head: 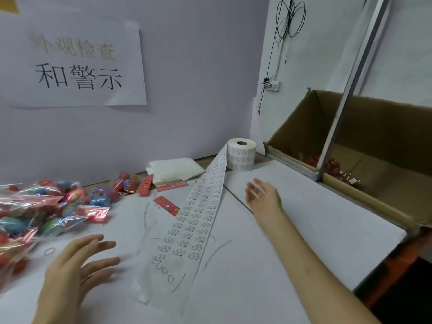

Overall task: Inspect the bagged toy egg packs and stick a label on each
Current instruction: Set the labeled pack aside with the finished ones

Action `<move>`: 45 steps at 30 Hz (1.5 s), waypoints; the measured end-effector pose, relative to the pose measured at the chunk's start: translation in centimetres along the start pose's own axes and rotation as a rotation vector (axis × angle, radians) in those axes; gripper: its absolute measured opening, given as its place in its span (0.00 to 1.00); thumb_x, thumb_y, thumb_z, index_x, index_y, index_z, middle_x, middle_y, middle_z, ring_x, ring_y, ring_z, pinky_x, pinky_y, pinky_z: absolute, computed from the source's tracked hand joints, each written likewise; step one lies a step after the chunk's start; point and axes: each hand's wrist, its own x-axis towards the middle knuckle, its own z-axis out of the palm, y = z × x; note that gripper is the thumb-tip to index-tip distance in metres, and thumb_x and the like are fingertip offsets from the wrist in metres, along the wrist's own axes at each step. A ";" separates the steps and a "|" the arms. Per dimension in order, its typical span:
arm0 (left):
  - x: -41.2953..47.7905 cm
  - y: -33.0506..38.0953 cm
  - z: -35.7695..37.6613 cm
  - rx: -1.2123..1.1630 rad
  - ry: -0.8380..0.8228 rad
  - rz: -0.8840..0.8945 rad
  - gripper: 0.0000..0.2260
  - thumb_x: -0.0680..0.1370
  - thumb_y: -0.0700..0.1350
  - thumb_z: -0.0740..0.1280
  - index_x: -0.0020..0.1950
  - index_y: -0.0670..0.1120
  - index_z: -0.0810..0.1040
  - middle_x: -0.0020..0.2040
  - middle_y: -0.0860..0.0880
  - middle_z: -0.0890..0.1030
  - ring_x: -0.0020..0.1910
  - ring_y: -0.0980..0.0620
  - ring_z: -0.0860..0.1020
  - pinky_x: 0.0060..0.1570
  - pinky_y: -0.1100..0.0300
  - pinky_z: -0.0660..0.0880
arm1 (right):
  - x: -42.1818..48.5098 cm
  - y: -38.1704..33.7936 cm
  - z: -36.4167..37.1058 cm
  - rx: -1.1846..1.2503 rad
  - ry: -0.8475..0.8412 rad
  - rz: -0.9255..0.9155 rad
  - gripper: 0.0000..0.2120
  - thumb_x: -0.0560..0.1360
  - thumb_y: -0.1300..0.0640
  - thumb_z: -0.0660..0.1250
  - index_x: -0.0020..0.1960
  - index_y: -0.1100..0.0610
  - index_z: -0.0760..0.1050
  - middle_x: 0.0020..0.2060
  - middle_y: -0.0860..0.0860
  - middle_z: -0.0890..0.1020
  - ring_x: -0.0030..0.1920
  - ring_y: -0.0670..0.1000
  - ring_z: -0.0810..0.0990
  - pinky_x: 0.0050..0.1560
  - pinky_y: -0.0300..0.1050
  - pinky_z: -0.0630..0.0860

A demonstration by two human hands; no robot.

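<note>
- My left hand (77, 265) is low in the view over the white table (304, 230). Its fingers are spread and straight, and it holds nothing.
- The bagged toy egg packs (35, 206) lie in a heap at the left edge of the table. They are clear bags with red tops and coloured eggs inside. The heap sits just to the left of my left hand, and I cannot tell whether they touch.
- A few more bagged eggs (124, 183) lie further back near the wall, apart from both hands.
- My right hand (263, 195) reaches forward on the right side of the table. It is open and empty with the fingers extended, and it is slightly blurred.
- A long strip of labels (196, 213) runs down the middle of the table between my two hands. It is unrolled from a label roll (242, 157) standing upright by the wall.
- My right hand is near the right of the strip, not touching it.
- Loose red cards (166, 205) lie left of the strip.
- A folded white stack (175, 170) rests behind the red cards.
- An open cardboard box (374, 136) stands beyond the right edge of the table.
- A paper sign (77, 64) with printed characters hangs on the wall.
</note>
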 end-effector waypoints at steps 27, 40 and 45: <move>-1.8 1.8 2.1 0.080 0.131 -0.030 0.09 0.82 0.35 0.63 0.46 0.39 0.82 0.37 0.44 0.84 0.30 0.48 0.80 0.28 0.57 0.76 | -7.4 23.2 19.3 -1.277 -0.675 -0.210 0.49 0.70 0.38 0.77 0.79 0.55 0.55 0.75 0.54 0.70 0.70 0.57 0.73 0.62 0.47 0.74; -1.0 1.8 1.4 -0.058 0.181 -0.096 0.09 0.82 0.35 0.62 0.46 0.40 0.80 0.37 0.44 0.84 0.30 0.47 0.80 0.28 0.59 0.76 | -10.2 25.3 22.4 -1.206 -0.750 -0.149 0.34 0.69 0.60 0.80 0.71 0.57 0.70 0.64 0.53 0.78 0.56 0.51 0.76 0.55 0.43 0.76; -0.7 1.6 1.3 -0.142 0.220 -0.107 0.07 0.83 0.37 0.63 0.50 0.42 0.80 0.35 0.46 0.84 0.28 0.49 0.80 0.30 0.60 0.77 | -10.6 20.1 18.6 -1.079 -0.722 -0.163 0.28 0.67 0.64 0.80 0.64 0.55 0.75 0.57 0.52 0.81 0.55 0.53 0.81 0.56 0.49 0.81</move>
